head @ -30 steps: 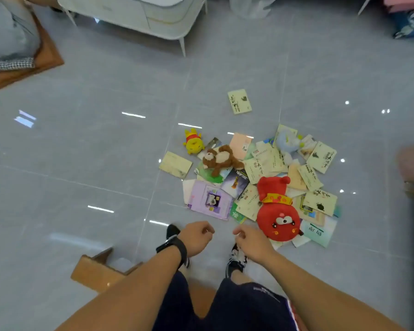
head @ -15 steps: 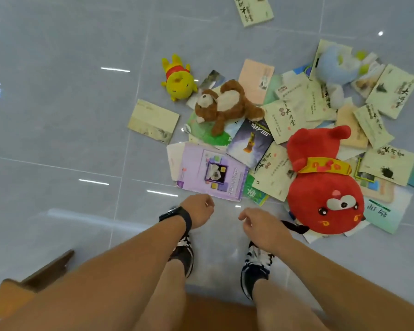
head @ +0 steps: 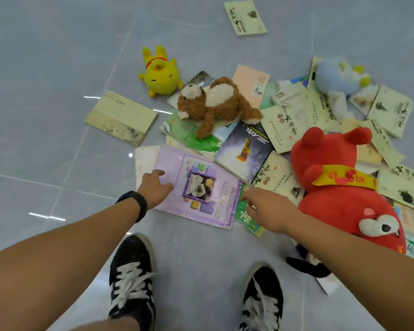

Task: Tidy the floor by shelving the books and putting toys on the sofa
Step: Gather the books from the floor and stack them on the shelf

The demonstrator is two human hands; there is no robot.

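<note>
Glossy grey tiled floor (head: 46, 68) reflecting ceiling lights.

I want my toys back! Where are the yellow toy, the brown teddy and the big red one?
yellow toy (head: 161, 76): head view, on its round body.
brown teddy (head: 221, 103): head view, on its belly.
big red toy (head: 339, 187): head view, near its yellow band.

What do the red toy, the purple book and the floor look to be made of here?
Red toy: soft plush fabric, going by its fuzzy matte surface, with a shinier yellow band.
Purple book: paper with a softcover, semi-gloss, edges slightly worn.
Floor: glossy grey tile, likely ceramic or stone; it mirrors the lights and shows joint lines.
</note>
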